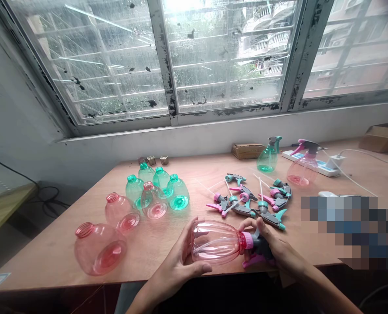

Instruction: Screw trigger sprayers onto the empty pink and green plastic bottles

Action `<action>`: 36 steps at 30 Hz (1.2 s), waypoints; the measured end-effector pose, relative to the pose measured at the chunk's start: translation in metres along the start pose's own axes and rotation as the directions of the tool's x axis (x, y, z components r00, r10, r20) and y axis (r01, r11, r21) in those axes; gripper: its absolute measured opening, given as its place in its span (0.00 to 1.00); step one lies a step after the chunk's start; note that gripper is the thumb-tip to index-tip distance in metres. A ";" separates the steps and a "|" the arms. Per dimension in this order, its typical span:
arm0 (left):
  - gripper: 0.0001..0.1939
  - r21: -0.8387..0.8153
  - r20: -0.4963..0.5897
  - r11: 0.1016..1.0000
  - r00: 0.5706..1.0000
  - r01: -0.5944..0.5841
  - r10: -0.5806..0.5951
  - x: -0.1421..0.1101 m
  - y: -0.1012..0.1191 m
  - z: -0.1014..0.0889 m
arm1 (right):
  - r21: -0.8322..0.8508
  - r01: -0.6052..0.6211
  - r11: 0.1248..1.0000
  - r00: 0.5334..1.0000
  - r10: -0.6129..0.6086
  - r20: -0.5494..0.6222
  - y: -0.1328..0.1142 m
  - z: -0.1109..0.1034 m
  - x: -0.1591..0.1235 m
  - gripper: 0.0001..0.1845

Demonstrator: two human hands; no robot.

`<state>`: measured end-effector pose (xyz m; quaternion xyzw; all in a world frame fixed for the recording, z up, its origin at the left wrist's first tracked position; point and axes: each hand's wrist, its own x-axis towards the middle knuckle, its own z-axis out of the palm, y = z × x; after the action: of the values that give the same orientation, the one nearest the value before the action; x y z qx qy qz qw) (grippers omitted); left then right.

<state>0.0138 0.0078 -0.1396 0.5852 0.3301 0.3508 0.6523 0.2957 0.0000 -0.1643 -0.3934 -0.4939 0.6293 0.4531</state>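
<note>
A clear pink spray bottle [216, 242] lies on its side in the air between my hands, just over the table's front edge. Its base rests in my left hand [184, 257], thumb below and fingers behind. At the neck, my right hand [269, 244] is closed round the pink-and-grey spray head [254, 240], which sits on the bottle's mouth; part of the head is hidden by the fingers. A thin tube shows inside the bottle. Beyond my hands lies a pile of loose spray heads [243, 203] in pink, teal and grey.
Open pink bottles [99, 250] and green bottles [179, 192] stand at the left. A green spray bottle [267, 157] and a pink one [303, 168] with heads stand at the back right, near a power strip [328, 168]. Cardboard boxes [248, 151] sit by the wall.
</note>
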 end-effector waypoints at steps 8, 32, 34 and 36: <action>0.49 0.030 0.006 0.997 0.998 -0.066 0.066 0.001 -0.001 0.000 | 0.043 -0.004 0.999 0.999 0.005 -0.034 0.000 0.000 0.001 0.39; 0.58 0.034 0.008 0.997 0.997 -0.075 0.075 -0.003 0.000 -0.002 | 0.154 0.003 0.988 1.000 -0.003 0.000 0.010 -0.004 0.005 0.35; 0.52 0.052 -0.011 0.997 0.999 -0.049 0.049 -0.001 0.002 -0.002 | 0.149 -0.002 0.989 1.000 0.000 0.013 0.011 -0.005 0.004 0.33; 0.48 0.074 -0.044 0.997 0.998 -0.033 0.036 0.000 0.003 -0.002 | 0.145 0.018 0.989 0.999 -0.022 0.027 0.011 -0.005 0.004 0.31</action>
<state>0.0121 0.0091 -0.1370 0.6061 0.3474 0.3629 0.6166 0.2969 0.0036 -0.1759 -0.3454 -0.4574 0.6645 0.4796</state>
